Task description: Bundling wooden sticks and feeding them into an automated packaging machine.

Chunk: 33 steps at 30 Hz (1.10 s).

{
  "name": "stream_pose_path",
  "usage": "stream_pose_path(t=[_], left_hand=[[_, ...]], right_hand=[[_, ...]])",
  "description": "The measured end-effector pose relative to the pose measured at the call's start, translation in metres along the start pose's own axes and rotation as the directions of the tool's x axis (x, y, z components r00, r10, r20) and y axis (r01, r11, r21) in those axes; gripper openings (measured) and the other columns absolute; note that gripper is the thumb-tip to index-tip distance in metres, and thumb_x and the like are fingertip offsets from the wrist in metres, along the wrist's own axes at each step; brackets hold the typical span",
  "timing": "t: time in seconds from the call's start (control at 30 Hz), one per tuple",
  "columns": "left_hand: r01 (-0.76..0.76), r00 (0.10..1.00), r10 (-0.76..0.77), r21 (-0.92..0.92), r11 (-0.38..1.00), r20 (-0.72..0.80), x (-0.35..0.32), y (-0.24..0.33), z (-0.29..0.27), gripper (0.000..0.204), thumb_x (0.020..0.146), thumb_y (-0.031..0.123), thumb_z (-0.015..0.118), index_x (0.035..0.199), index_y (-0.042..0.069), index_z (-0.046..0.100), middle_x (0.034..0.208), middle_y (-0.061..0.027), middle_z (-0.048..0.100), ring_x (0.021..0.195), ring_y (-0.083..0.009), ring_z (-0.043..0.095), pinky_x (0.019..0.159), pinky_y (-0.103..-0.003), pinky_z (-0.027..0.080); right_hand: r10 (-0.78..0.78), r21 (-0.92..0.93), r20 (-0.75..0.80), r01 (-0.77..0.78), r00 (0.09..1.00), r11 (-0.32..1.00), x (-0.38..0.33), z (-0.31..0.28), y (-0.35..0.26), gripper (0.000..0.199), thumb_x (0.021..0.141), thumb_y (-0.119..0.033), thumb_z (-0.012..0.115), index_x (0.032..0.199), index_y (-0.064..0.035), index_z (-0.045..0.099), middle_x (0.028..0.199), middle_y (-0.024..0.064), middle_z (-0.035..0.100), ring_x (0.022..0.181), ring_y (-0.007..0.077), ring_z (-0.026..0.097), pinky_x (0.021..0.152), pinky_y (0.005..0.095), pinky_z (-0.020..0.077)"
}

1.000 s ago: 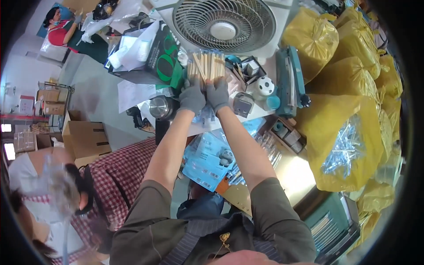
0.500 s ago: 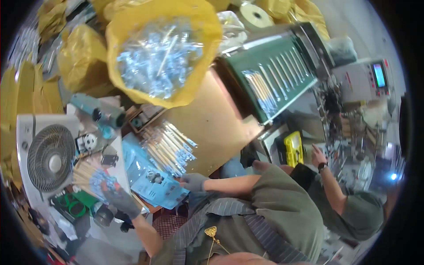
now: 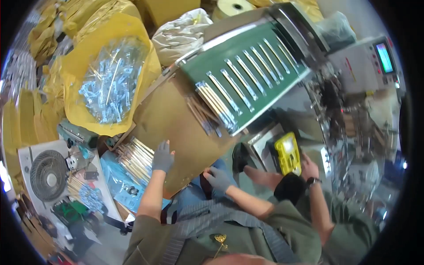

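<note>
My left hand [image 3: 163, 158], in a grey glove with bare fingertips, is over the brown board with its fingers stretched out and nothing in them. Just left of it lies a pile of wrapped wooden sticks [image 3: 136, 159], like chopsticks in clear sleeves, beside a blue plastic bag [image 3: 117, 179]. At the board's near edge is my right hand [image 3: 217, 178], gloved alike, fingers apart and holding nothing. A fanned bundle of wrapped sticks [image 3: 86, 194] rests on the white table at the left. Farther off, more wrapped sticks [image 3: 238, 84] lie in a row on a green conveyor belt [image 3: 205, 62].
A yellow sack [image 3: 73, 95] full of wrapped pieces stands at the far left, above a fan [image 3: 48, 176]. Loose sticks [image 3: 203, 117] lie at the belt's end. Right of me, a co-worker's hand [image 3: 309, 168] is by a yellow case [image 3: 287, 153]; machinery [image 3: 331, 97] stands beyond.
My left hand has let go of the stick bundle by the fan and moved right over the board. My right hand has drawn away from the blue bag. The view has shifted.
</note>
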<state>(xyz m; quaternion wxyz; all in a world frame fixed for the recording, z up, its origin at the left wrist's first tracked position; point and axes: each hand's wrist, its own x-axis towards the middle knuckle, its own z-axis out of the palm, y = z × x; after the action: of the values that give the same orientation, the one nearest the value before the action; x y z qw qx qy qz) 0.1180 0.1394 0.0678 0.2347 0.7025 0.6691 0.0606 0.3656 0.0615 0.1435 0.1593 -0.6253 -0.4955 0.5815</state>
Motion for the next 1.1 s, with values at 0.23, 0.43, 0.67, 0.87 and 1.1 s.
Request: stream_pose_path(t=[0.23, 0.43, 0.67, 0.87, 1.1], left_hand=[[0.067, 0.994, -0.077, 0.115, 0.991, 0.082, 0.033, 0.032, 0.053, 0.061, 0.077, 0.030, 0.060, 0.127, 0.003, 0.038, 0.130, -0.0227, 0.035, 0.119, -0.0364, 0.036, 0.098, -0.043, 0.032], [0.134, 0.990, -0.136, 0.073, 0.988, 0.034, 0.039, 0.034, 0.070, 0.060, 0.076, 0.030, 0.060, 0.125, 0.001, 0.039, 0.129, -0.0233, 0.035, 0.116, -0.0379, 0.038, 0.094, -0.045, 0.035], [0.193, 0.979, -0.183, -0.112, 0.975, 0.092, 0.026, 0.021, 0.065, 0.050, 0.078, 0.033, 0.057, 0.114, 0.000, 0.048, 0.114, -0.0237, 0.047, 0.107, -0.0362, 0.046, 0.089, -0.044, 0.039], [0.285, 0.870, -0.255, -0.008, 0.958, 0.422, 0.035, 0.051, 0.042, 0.054, 0.079, 0.033, 0.056, 0.123, 0.005, 0.044, 0.125, -0.0189, 0.045, 0.113, -0.0327, 0.047, 0.092, -0.043, 0.040], [0.608, 0.771, -0.498, -0.229, 0.760, 0.396, -0.018, 0.048, 0.016, 0.053, 0.080, 0.035, 0.053, 0.126, 0.011, 0.042, 0.128, -0.0134, 0.045, 0.114, -0.0360, 0.046, 0.091, -0.053, 0.038]], right_hand=[[0.071, 0.051, -0.071, -0.067, 0.995, 0.996, -0.022, -0.016, 0.078, 0.029, 0.082, -0.031, 0.054, 0.097, -0.0078, 0.062, 0.089, 0.0116, 0.064, 0.084, 0.0260, 0.061, 0.074, 0.0344, 0.0452], [0.029, 0.000, -0.188, -0.030, 0.982, 1.000, -0.018, -0.016, 0.071, 0.029, 0.081, -0.033, 0.055, 0.100, -0.0114, 0.062, 0.085, 0.0091, 0.065, 0.083, 0.0255, 0.061, 0.073, 0.0338, 0.0444], [0.023, 0.162, -0.143, 0.000, 0.989, 0.987, 0.000, -0.023, 0.021, 0.023, 0.085, -0.018, 0.057, 0.099, -0.0002, 0.059, 0.090, 0.0093, 0.062, 0.088, 0.0175, 0.058, 0.078, 0.0283, 0.0443], [-0.371, 0.426, 0.229, 0.250, 0.900, 0.869, -0.020, -0.034, -0.115, 0.047, 0.090, -0.041, 0.045, 0.119, -0.0035, 0.049, 0.071, 0.0040, 0.050, 0.065, 0.0135, 0.048, 0.062, 0.0262, 0.0401], [-0.971, 0.965, 0.200, -0.145, -0.130, 0.218, -0.056, 0.007, -0.300, 0.062, 0.085, -0.059, 0.038, 0.114, -0.0045, 0.049, 0.078, 0.0122, 0.058, 0.054, 0.0206, 0.052, 0.054, 0.0399, 0.0441]])
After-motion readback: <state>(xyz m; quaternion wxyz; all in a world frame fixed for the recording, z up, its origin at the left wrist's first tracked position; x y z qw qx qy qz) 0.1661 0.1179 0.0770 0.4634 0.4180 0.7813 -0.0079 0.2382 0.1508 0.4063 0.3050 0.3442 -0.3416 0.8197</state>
